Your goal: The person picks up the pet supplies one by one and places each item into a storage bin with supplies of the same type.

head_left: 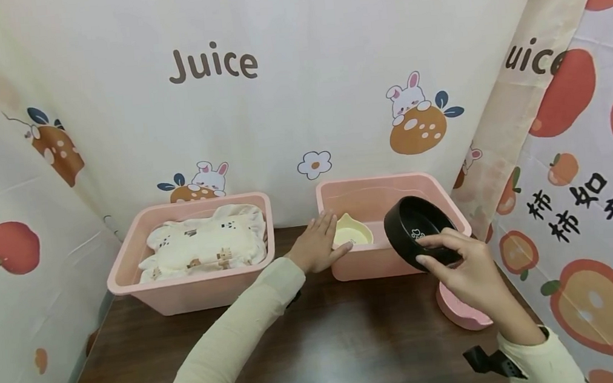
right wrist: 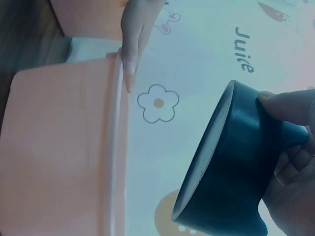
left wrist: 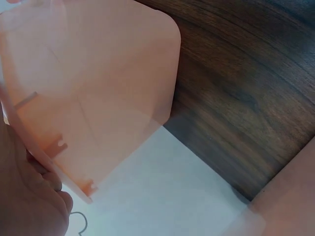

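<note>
My right hand (head_left: 469, 268) grips a black pet bowl (head_left: 402, 232) by its wall, with the thumb on one side. The bowl is tilted over the front right of a pink plastic bin (head_left: 384, 264). Two pointed ears stick up from its rim in the right wrist view, where its pale underside also shows. At the bin's left rim, my left hand (head_left: 316, 241) rests with its fingers extended. A yellow bowl (head_left: 355, 231) with a pointed rim sits inside that bin, near the left hand. Below the right hand, a pink bowl (head_left: 461, 309) stands on the table, partly hidden.
A second pink bin (head_left: 195, 292) stands on the left, holding a folded cream cloth item (head_left: 207, 243) with small animal prints and ruffled edges. Both bins are at the back of the dark wooden table (head_left: 320, 342), against a printed curtain (head_left: 298, 95).
</note>
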`<state>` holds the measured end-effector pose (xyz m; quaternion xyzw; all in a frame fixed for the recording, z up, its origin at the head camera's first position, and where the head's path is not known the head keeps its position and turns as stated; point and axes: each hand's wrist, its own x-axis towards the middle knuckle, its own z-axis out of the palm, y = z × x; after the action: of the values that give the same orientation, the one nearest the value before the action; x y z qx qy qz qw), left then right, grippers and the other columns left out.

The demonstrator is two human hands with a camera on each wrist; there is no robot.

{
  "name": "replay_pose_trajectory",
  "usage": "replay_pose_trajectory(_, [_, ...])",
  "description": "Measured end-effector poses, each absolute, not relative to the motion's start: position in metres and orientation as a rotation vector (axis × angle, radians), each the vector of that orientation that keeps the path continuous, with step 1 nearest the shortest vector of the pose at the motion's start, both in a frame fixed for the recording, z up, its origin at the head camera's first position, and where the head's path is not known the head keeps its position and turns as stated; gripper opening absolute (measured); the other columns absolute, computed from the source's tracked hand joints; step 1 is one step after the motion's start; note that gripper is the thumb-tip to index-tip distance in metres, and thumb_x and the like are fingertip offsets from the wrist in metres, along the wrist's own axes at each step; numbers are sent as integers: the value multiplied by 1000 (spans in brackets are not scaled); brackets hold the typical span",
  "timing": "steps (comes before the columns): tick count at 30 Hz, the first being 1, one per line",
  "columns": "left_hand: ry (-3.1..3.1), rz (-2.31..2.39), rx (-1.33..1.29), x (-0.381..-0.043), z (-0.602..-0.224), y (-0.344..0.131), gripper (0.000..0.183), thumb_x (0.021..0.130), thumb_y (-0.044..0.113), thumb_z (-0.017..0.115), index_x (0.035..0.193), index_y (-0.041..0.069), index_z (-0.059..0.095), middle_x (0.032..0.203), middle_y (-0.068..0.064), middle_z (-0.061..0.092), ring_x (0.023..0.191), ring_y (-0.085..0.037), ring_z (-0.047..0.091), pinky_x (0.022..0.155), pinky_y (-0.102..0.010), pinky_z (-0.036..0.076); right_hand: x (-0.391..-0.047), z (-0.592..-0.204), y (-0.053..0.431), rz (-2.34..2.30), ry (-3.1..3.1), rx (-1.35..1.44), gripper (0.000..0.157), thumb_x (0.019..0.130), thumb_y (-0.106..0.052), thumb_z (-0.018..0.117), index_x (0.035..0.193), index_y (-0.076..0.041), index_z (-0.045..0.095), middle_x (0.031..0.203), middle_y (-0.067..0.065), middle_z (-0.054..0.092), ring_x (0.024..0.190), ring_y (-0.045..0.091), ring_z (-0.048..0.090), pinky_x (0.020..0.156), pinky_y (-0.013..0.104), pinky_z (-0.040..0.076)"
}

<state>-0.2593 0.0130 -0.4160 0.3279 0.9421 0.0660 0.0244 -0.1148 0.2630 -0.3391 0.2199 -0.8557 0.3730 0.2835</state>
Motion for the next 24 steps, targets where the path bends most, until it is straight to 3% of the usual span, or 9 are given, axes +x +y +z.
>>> replay_pose_trajectory(9, [2924, 214, 1000, -261, -418, 13, 84, 98, 63, 22, 152, 0, 12, 161, -13, 3, 148, -28, 4, 119, -39, 9, -160, -338, 275, 834, -2311, 559, 27, 70, 4, 81, 94, -6, 75, 85, 2, 69, 73, 2, 53, 58, 13, 39])
replay_pose_trajectory(15, [2914, 216, 994, -261, -420, 13, 84, 98, 63, 21, 153, 0, 8, 161, -13, 0, 148, -28, 3, 119, -40, 9, -188, -342, 279, 788, -2399, 494, 21, 76, -1, 78, 96, -4, 74, 88, 7, 69, 76, 16, 58, 63, 14, 39])
replay_pose_trajectory(24, [2927, 255, 1003, -262, -425, 13, 83, 98, 62, 24, 152, -1, 11, 161, -14, 2, 148, -29, 3, 119, -41, 9, -225, -356, 285, 746, -2595, 457, 21, 83, -8, 74, 103, -1, 72, 99, 15, 69, 85, 29, 62, 70, 42, 48])
